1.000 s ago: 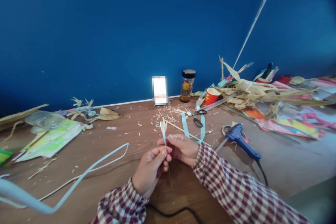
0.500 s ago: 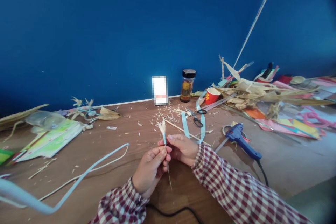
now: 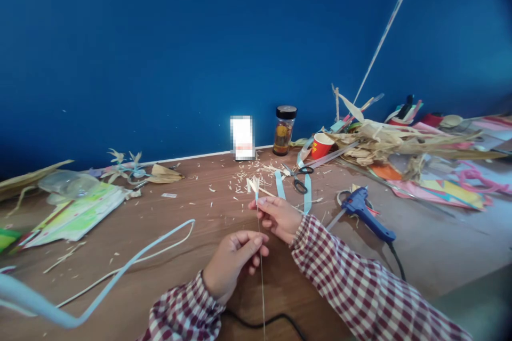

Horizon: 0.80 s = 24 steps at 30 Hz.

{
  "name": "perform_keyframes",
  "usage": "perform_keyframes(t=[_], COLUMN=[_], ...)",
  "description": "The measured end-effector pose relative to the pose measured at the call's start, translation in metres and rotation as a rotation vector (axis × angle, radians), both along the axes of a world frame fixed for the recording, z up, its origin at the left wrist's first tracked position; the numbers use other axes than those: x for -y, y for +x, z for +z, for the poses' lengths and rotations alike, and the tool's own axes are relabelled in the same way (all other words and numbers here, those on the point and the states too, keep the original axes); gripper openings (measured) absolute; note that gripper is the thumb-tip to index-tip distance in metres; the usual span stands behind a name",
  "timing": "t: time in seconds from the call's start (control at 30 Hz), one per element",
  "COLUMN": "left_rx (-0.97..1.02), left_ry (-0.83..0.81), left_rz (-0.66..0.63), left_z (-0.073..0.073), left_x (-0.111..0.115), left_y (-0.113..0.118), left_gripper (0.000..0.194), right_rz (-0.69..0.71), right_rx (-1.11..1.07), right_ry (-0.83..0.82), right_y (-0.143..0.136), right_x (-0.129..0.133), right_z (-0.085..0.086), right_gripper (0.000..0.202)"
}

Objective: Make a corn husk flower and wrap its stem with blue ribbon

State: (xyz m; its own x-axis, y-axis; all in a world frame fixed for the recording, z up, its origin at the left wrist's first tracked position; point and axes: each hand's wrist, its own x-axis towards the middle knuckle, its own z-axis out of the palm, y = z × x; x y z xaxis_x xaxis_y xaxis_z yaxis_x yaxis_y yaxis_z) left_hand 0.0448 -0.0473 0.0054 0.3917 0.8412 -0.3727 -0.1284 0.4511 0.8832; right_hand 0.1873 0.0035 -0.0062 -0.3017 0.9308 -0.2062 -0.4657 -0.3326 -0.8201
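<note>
Between its thumb and fingers my right hand [image 3: 278, 216] pinches a small pale husk flower [image 3: 254, 186] whose base is wrapped in light blue. A thin pale thread [image 3: 262, 282] runs down from the flower, past the fingertips of my left hand [image 3: 238, 256], toward the bottom edge. My left hand is closed just below the right one, with thumb and forefinger together; the thread passes at its fingertips. Behind the hands lie pale husk scraps [image 3: 242, 176] and black-handled scissors [image 3: 301, 184].
To the right lie a blue glue gun [image 3: 360, 210], a red paper cup [image 3: 321, 145] and a heap of dried husks [image 3: 392, 138]. A lidded jar [image 3: 285, 130] stands by the wall. A light blue strip [image 3: 132, 264] arches at the left, near green-white paper [image 3: 84, 210].
My right hand has moved slightly up with the flower, and my left hand has come apart from it, a little lower. More of the thread shows below the hands.
</note>
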Motion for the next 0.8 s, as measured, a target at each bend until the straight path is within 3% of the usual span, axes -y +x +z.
perform_keyframes(t=[0.27, 0.5, 0.63, 0.8], left_rx=[-0.082, -0.259, -0.331, -0.359], left_ry=[0.021, 0.081, 0.114, 0.141], left_rz=[0.139, 0.259, 0.320, 0.344], left_z=[0.000, -0.007, -0.008, -0.005], left_x=[-0.005, -0.029, -0.037, -0.039], left_y=[-0.008, -0.021, -0.027, -0.031], left_gripper=[0.032, 0.029, 0.023, 0.017], right_rz=[-0.083, -0.130, -0.337, -0.632], right_rx=[0.218, 0.461, 0.400, 0.394], right_ry=[0.034, 0.280, 0.358, 0.502], right_y=[-0.002, -0.006, -0.001, 0.008], right_x=[-0.002, 0.001, 0.000, 0.013], right_z=[0.001, -0.005, 0.003, 0.038], right_gripper=[0.026, 0.018, 0.015, 0.023])
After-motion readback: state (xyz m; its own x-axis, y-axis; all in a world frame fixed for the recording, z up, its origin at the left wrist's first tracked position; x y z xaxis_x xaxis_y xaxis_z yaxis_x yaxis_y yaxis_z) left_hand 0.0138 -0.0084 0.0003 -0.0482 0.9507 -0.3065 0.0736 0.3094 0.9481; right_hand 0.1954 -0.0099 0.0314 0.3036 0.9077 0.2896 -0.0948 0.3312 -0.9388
